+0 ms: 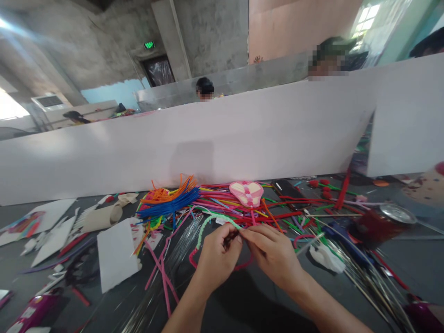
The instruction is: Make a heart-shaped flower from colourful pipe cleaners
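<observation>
Centrally, one green-and-red pipe-cleaner loop [200, 236], over the tabletop [239, 300], pinched at the fingertips of left hand [220, 261] and right hand [274, 253]; a slackened pinch could let it uncurl. Adjoining: crossed pink pipe cleaners [164, 279], liable to snag it. Beyond: blue pipe-cleaner bundle [173, 203], pink heart ornament [247, 194], and white partition [138, 157] blocking the far side.

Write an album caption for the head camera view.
Left hand and right hand pinch a green-and-red strand before bright pipe cleaners and a pink heart.
</observation>
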`<state>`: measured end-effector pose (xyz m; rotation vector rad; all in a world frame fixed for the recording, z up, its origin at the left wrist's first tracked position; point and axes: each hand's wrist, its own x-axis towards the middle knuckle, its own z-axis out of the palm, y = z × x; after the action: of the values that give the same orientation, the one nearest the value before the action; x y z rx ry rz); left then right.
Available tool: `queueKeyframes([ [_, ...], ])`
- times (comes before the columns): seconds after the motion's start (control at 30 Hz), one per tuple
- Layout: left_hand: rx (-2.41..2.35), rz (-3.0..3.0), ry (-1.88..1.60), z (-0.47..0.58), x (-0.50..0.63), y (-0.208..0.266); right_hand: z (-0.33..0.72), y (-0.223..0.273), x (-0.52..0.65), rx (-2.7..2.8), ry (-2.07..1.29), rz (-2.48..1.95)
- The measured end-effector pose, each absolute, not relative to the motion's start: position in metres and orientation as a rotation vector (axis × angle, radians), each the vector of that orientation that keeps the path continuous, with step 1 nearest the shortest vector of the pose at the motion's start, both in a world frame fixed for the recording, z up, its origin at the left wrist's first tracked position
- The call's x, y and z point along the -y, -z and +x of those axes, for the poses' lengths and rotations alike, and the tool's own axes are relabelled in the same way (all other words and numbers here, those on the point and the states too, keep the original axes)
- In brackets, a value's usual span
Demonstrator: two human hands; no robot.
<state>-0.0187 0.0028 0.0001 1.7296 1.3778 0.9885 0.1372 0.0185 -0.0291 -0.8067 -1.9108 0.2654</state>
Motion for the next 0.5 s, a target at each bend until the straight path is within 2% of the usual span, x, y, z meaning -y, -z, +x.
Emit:
queueKeyframes([
  [0.3,-1.337,1.611,-0.995,-0.0218,-0.0054,-0.0042,0.1391,0.0260,-0.0210,1.769,-0.904,-0.819],
  [0.5,-1.330,1.496,-0.994,-0.0233,-0.0067,0.0003,0.1390,0.0212,-0.0193,1.721,-0.992,-0.823],
])
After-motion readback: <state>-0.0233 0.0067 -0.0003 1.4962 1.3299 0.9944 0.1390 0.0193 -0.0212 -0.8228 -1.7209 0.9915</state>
